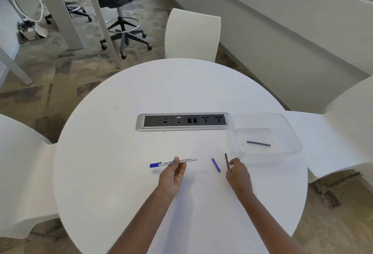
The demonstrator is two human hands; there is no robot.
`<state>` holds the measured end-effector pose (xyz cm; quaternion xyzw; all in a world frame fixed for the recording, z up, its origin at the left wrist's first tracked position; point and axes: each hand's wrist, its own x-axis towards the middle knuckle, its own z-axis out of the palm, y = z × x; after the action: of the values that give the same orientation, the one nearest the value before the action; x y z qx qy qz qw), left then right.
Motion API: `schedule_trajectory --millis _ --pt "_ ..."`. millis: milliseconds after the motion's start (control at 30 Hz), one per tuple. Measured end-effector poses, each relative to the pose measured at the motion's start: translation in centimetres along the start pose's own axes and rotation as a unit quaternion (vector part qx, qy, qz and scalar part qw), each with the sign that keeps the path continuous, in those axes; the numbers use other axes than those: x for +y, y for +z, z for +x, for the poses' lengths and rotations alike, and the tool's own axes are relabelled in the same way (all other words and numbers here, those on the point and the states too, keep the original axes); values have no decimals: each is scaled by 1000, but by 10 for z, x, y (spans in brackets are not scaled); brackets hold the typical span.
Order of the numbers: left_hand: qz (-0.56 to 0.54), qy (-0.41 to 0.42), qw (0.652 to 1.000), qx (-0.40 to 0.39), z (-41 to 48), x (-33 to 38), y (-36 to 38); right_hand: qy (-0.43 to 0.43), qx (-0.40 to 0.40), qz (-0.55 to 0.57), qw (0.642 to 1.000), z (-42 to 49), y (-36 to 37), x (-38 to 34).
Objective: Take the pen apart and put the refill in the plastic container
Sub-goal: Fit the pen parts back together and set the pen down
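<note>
My left hand (173,175) is closed around a white whiteboard marker (187,160) with a blue cap at its left end, held level just above the round white table (125,193). My right hand (238,173) pinches the lower end of a thin dark refill (226,160), which points away from me. A small blue end plug (216,165) lies on the table between my hands. The clear plastic container (290,132) stands at the right, beyond my right hand, with another dark refill (258,143) lying flat inside it.
A silver and black socket panel (182,121) is set into the table's middle, touching the container's left edge. White chairs stand at the far side (191,33), left (20,173) and right (347,124). A black office chair (121,1) is farther back.
</note>
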<state>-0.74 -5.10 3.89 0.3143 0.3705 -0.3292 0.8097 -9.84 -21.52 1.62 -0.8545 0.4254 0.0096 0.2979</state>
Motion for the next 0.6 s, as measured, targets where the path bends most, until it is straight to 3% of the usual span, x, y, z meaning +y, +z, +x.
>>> schedule_trajectory --millis 167,333,433,600 --pt "-47 -16 999 -13 -4 -1 -1 26 -72 186 980 -5 -18 -18" --pt "-72 -27 997 -24 -9 -7 1 -39 -131 439 888 -25 -34 -54" --pt "-90 -37 995 -30 -11 -11 4 -81 -127 490 859 -32 -37 -69" --pt "-102 -36 994 -36 -15 -12 10 -118 -99 479 864 -33 -37 -75"
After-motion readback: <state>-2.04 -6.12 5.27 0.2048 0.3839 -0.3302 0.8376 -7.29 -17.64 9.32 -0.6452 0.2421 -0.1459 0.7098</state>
